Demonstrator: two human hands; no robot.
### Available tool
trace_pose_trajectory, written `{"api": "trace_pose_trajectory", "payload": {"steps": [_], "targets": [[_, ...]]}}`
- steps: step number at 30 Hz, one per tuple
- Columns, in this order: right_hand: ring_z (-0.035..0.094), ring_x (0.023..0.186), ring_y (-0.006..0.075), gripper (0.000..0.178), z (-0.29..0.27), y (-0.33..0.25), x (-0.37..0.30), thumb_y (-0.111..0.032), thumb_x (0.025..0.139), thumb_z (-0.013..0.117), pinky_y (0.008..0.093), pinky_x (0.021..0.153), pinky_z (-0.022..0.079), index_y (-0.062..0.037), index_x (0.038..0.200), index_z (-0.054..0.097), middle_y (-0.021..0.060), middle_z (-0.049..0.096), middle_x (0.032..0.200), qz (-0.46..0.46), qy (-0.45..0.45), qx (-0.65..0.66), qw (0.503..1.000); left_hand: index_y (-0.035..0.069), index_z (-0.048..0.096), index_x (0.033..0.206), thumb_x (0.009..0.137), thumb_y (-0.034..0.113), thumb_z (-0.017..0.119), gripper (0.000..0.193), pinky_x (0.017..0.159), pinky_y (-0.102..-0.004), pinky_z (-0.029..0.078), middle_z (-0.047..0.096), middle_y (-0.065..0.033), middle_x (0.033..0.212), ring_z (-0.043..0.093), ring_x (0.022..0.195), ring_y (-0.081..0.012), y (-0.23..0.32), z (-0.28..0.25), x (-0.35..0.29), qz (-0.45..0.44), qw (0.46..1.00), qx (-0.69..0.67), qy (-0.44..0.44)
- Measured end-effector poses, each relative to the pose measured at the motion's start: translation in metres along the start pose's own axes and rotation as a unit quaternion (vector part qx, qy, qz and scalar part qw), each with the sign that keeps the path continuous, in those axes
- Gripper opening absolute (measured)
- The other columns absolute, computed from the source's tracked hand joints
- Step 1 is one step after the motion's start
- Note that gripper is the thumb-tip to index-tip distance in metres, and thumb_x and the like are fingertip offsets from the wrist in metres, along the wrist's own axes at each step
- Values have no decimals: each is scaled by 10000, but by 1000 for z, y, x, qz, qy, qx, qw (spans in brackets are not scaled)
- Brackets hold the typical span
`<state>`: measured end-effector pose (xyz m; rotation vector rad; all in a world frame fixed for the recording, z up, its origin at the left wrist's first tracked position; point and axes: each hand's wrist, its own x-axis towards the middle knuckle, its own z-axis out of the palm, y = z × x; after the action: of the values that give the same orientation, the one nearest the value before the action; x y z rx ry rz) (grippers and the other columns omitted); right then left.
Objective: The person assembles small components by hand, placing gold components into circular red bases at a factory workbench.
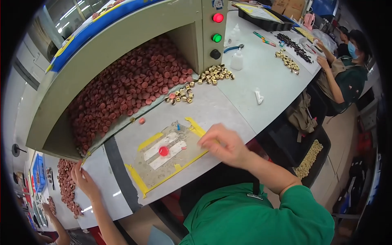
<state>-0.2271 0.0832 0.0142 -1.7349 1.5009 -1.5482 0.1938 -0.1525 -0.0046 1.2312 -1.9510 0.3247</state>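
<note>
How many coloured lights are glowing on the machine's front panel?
2: the red light, and the green light below it. Any beyond the picture's top edge would be hidden.

- On the tabletop [277, 77] to the right, we see a white bottle [237, 62] near blue-handled pliers [234, 48].
- Nearer us lies a small white tube [259, 97].
- At the far end we have a black tray [261, 22] and cardboard boxes [295, 9].
- On our far right sits a co-worker [354, 83] in dark green.
- Below, a black bin [325, 157] holds pale pieces [310, 157].
- Far left, we notice a blue crate [42, 171].
</note>
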Motion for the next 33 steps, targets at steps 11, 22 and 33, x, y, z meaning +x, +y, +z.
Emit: {"api": "trace_pose_trajectory", "payload": {"steps": [11,22,33], "targets": [[514,1083,322,621,-159,146,101,-303,750,752,408,929,415,-8,1218,471,171,536,1156,8,309,-341,888,35,595,1128,812,-104,458,371,960,-349,382,526,-128,1118,505,1079,-284,156,95,54,133,970,-191,-69],[569,1035,265,638,-141,159,117,-502,725,722,419,872,428,-83,1176,555,124,594,1099,226,228,-326,889,0,567,1153,902,-28,443,282,929,-316,403,555,-123,1099,539,1049,-258,99,77,44,57,961,-252,-98],[615,927,222,476,-157,158,109,-463,779,705,382,823,448,-108,1079,602,101,662,966,235,192,-206,930,-2,584,1111,871,-44,464,271,903,-310,426,579,-113,1057,566,1004,-247,100,74,35,46,948,-297,-106]]}}
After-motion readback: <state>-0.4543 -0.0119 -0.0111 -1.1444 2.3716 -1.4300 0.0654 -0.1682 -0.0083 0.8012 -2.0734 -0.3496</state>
